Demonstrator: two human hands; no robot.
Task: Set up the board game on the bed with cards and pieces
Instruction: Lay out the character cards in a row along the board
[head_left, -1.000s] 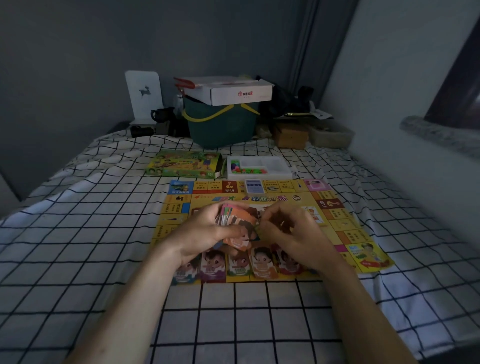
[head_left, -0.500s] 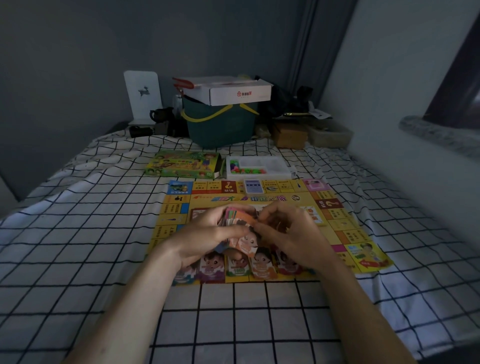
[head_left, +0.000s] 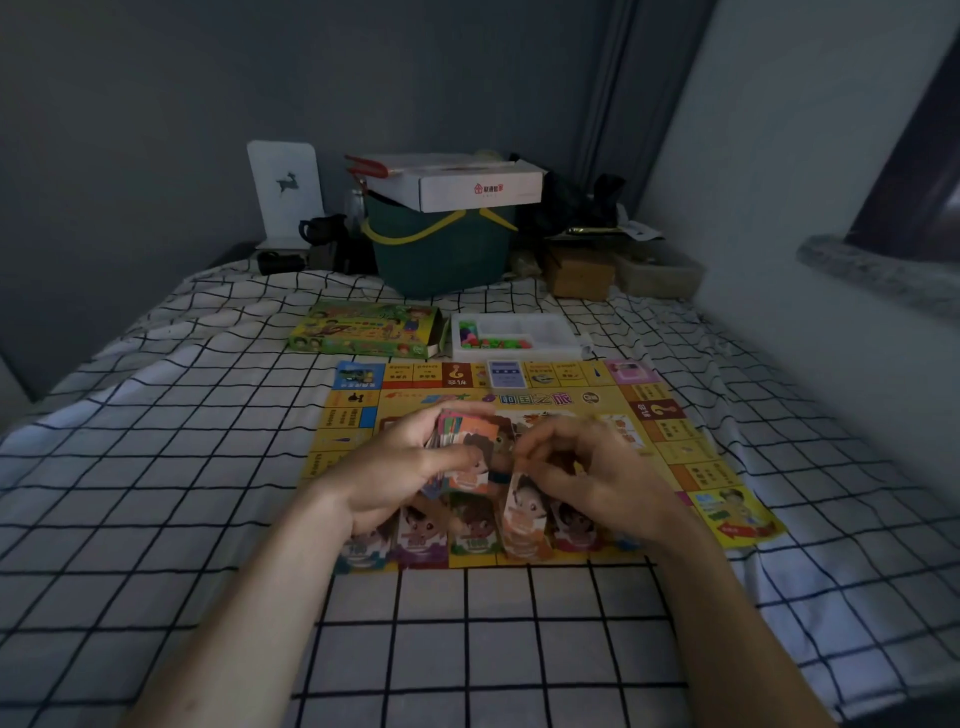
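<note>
A yellow game board (head_left: 675, 452) lies flat on the checked bedsheet. Over its middle my left hand (head_left: 400, 467) grips a fanned stack of cards (head_left: 465, 441), the top one orange with a cartoon face. My right hand (head_left: 587, 473) pinches a single card (head_left: 524, 514), which hangs below the stack. Several piles of paper notes with cartoon faces (head_left: 421, 535) lie in a row along the board's near edge. A blue card deck (head_left: 506, 374) sits on the far edge. Behind the board are the green game box (head_left: 363, 330) and a white tray (head_left: 550, 332) with small coloured pieces (head_left: 491, 340).
At the head of the bed stand a green bucket (head_left: 441, 254) with a white carton (head_left: 467, 184) on top, a white bookend (head_left: 283, 192), dark cups and a brown box (head_left: 579, 273). A wall with a ledge runs along the right. Bare checked sheet (head_left: 493, 649) lies in front of the board.
My right hand has drawn one card off the stack and lowered it toward the row of piles. My left hand has kept the stack in about the same place.
</note>
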